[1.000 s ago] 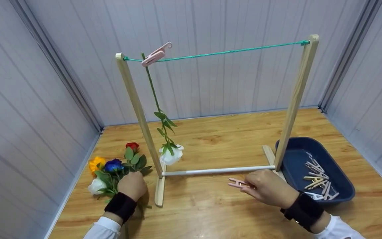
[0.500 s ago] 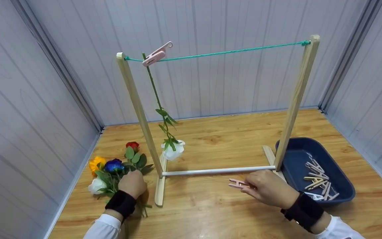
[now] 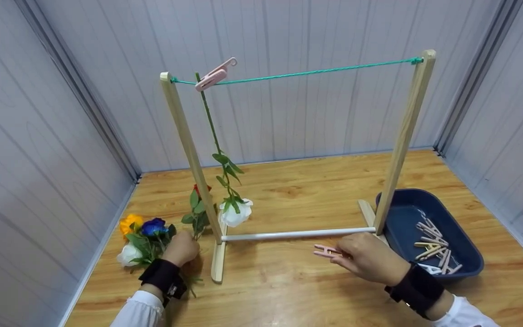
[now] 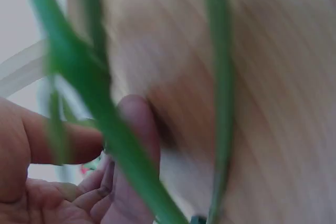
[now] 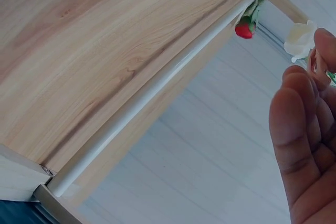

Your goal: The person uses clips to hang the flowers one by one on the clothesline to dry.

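My left hand (image 3: 182, 247) pinches the stem of a red rose (image 3: 197, 189), whose bloom is partly behind the left post. Beside that hand lie a blue rose (image 3: 154, 226), an orange-yellow rose (image 3: 130, 224) and a white rose (image 3: 129, 255). Blurred green stems (image 4: 131, 156) cross the left wrist view in front of the thumb and fingers. In front of the stand's right foot, my right hand (image 3: 370, 255) holds a pink clothespin (image 3: 324, 250) by one end. Another pink clothespin (image 3: 211, 80) clips a second white rose (image 3: 236, 212) head-down on the green cord (image 3: 298, 73).
Two wooden posts (image 3: 407, 136) carry the cord, and a white rod (image 3: 298, 234) joins them low down. At the right, a dark blue basin (image 3: 463, 227) contains several clothespins (image 3: 434, 247). Panelled walls (image 3: 288, 122) enclose the wooden table (image 3: 288, 190).
The red rose has shifted right, away from the other flowers, to behind the left post. The hanging white rose sways slightly. My right hand stays in place with its clothespin.
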The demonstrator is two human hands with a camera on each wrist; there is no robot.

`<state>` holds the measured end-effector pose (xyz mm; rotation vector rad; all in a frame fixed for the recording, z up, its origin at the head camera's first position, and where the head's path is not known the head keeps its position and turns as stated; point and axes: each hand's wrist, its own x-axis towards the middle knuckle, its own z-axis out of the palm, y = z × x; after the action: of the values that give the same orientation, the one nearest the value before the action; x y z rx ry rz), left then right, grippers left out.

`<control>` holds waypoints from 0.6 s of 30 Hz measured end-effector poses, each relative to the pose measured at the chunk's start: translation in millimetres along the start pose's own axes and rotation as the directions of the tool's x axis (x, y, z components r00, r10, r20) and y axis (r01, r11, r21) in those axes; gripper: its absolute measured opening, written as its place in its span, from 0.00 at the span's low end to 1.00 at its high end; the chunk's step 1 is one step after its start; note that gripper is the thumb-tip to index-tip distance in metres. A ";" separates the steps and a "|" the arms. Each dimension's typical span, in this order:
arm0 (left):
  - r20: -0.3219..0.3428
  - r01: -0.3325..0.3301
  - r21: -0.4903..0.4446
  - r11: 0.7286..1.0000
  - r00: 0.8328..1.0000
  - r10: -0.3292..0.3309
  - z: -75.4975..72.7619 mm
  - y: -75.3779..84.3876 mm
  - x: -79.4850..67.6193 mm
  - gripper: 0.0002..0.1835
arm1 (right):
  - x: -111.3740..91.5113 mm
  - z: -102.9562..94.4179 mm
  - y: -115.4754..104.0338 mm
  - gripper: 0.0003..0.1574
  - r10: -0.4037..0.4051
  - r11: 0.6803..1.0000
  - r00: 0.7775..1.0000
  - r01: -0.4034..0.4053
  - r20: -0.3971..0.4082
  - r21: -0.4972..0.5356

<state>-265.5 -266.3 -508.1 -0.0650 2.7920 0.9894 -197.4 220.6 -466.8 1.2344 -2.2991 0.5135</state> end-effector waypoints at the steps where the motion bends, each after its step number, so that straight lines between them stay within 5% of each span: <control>1: 0.014 0.000 -0.040 0.999 1.000 0.001 -0.7 -1.0 0.1 0.11 | 0.0 0.2 0.0 0.15 -0.002 1.000 1.000 0.002 -0.003 -0.001; 6: 0.019 0.010 -0.250 0.968 1.000 -0.006 -5.3 14.8 -14.8 0.07 | -0.6 0.3 -0.2 0.15 -0.011 1.000 1.000 0.011 -0.018 -0.008; 12: 0.019 0.067 -0.474 0.878 0.998 -0.065 -1.3 22.6 -17.9 0.10 | -2.1 1.2 0.1 0.14 -0.009 1.000 1.000 0.009 -0.012 -0.007; 18: -0.043 0.047 -0.588 0.808 0.995 -0.089 -2.7 24.3 -17.6 0.20 | -1.9 1.5 -0.5 0.14 0.002 1.000 1.000 -0.002 -0.011 -0.008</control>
<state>-251.0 -249.4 -487.8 -0.2832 2.3992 1.8223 -196.3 220.9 -469.1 1.2222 -2.2912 0.5099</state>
